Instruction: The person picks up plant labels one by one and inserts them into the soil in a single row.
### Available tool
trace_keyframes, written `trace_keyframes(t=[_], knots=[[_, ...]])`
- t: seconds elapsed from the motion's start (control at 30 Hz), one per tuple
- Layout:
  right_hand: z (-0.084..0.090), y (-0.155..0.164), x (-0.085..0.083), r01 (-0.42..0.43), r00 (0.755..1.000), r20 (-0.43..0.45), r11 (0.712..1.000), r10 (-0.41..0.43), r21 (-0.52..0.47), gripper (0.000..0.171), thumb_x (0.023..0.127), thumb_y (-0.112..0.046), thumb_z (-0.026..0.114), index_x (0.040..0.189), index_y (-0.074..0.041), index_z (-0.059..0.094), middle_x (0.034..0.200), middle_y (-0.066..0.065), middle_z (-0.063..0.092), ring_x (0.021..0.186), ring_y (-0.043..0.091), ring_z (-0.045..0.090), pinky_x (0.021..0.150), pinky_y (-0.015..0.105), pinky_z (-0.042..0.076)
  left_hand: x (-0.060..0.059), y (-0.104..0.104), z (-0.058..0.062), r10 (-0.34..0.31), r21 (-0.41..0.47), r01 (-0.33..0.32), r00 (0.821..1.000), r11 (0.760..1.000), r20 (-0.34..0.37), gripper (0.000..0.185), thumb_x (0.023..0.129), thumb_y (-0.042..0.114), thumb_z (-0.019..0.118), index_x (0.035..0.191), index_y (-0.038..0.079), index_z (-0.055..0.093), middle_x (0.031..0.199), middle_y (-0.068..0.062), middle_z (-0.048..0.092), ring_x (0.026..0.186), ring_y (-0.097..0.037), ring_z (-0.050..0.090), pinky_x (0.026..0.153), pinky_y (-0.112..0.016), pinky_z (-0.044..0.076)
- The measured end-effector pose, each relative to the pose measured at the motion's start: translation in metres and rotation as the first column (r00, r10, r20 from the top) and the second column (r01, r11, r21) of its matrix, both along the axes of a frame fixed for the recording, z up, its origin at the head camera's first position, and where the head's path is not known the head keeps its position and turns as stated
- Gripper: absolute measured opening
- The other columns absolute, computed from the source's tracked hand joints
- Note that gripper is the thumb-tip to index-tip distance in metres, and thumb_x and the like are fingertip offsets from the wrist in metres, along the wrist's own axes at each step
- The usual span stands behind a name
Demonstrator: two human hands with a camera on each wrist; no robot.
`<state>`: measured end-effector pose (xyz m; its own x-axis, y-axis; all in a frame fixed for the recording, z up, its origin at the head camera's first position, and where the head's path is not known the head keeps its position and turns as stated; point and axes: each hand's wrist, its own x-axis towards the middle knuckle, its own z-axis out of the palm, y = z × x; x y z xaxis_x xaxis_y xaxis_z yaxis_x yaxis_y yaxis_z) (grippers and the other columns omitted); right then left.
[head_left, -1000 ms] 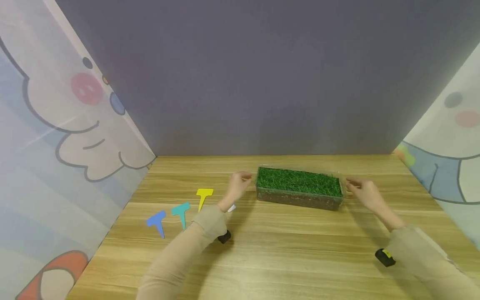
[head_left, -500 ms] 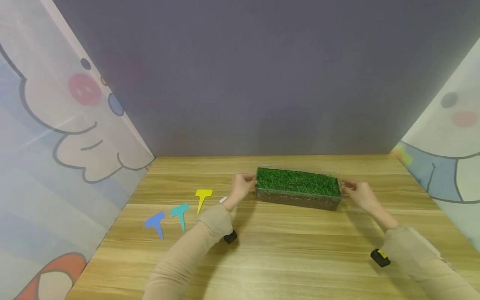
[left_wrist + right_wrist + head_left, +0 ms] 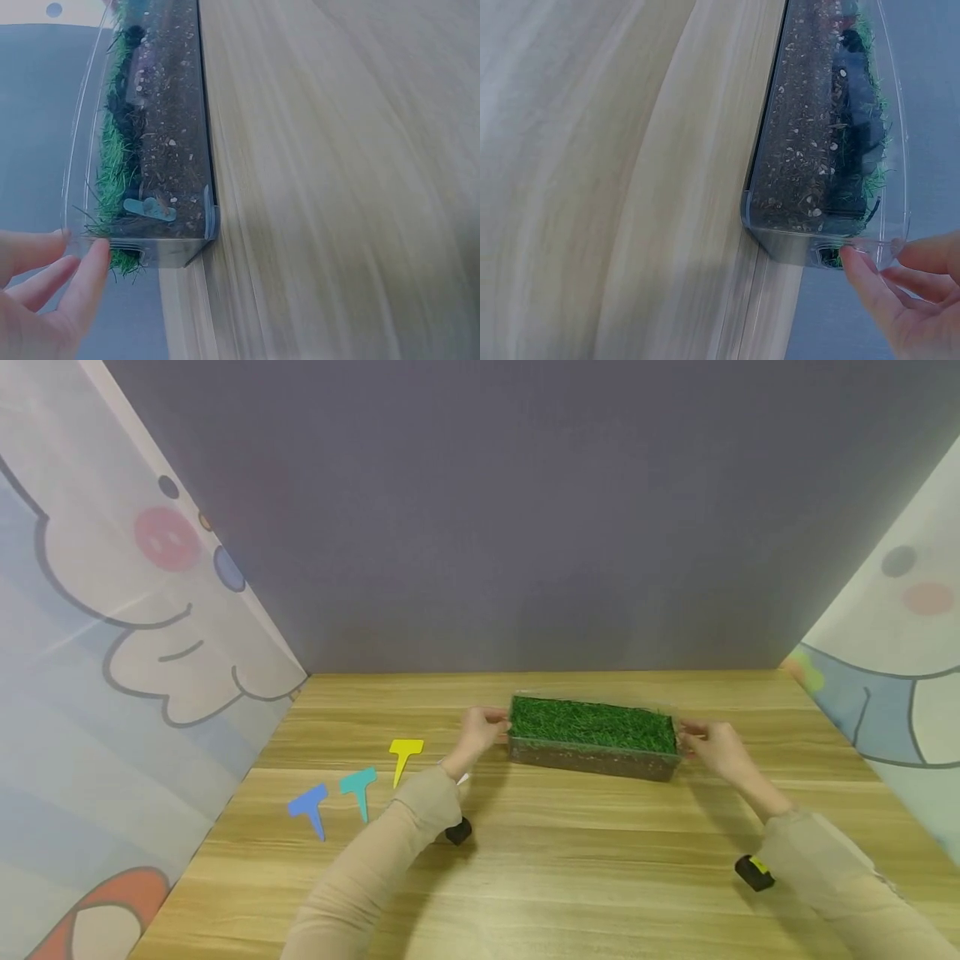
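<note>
Cartoon-printed panels [image 3: 82,693] flank a grey wall [image 3: 487,527] — wood-grained table [image 3: 585,860] below.

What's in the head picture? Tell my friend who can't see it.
Someone's left grip and right grip pinch the ends of a clear tub of green grass on a wooden table. To its left lie a blue tag, a teal tag and a yellow tag.

Blue tag [image 3: 308,802], teal tag [image 3: 358,780], yellow tag [image 3: 406,747], wooden table [image 3: 585,860]
</note>
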<state>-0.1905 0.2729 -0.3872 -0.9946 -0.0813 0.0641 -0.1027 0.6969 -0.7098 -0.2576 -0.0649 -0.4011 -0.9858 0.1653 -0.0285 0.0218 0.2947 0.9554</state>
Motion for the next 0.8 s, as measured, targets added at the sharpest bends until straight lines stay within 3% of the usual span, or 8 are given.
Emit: trace_keyframes(t=[0.3, 0.57, 0.8], knots=[[0.001, -0.011, -0.009, -0.013, 0.999, 0.038, 0.999, 0.014, -0.032, 0.037, 0.092, 0.0, 0.041, 0.121, 0.023, 0.034, 0.11, 0.039, 0.047, 0.083, 0.038, 0.06, 0.066, 0.035, 0.053, 0.001, -0.013, -0.001, 0.019, 0.084, -0.023, 0.999, 0.996, 0.051, 0.031, 0.084, -0.007, 0.053, 0.114, -0.013, 0.051, 0.108, -0.028, 0.054, 0.093, -0.035, 0.059, 0.076, -0.036, 0.051], [0.001, -0.019, -0.017, -0.042, 0.997, 0.055, 0.994, 0.047, -0.104, 0.037, 0.091, 0.002, 0.04, 0.121, 0.023, 0.033, 0.107, 0.039, 0.048, 0.085, 0.04, 0.059, 0.067, 0.036, 0.052, 0.006, -0.026, -0.001, 0.047, 0.07, -0.05, 0.998, 0.996, 0.039, 0.028, 0.083, -0.006, 0.054, 0.111, -0.013, 0.054, 0.106, -0.028, 0.056, 0.092, -0.036, 0.059, 0.077, -0.039, 0.05], [-0.001, -0.028, -0.02, -0.039, 0.997, 0.056, 0.993, 0.045, -0.11, 0.037, 0.091, 0.003, 0.04, 0.121, 0.022, 0.034, 0.108, 0.039, 0.048, 0.084, 0.039, 0.059, 0.067, 0.036, 0.052, 0.01, -0.036, 0.001, 0.087, 0.061, -0.092, 0.992, 0.994, 0.087, 0.027, 0.084, -0.005, 0.055, 0.11, -0.01, 0.056, 0.108, -0.026, 0.056, 0.092, -0.033, 0.06, 0.078, -0.037, 0.05]])
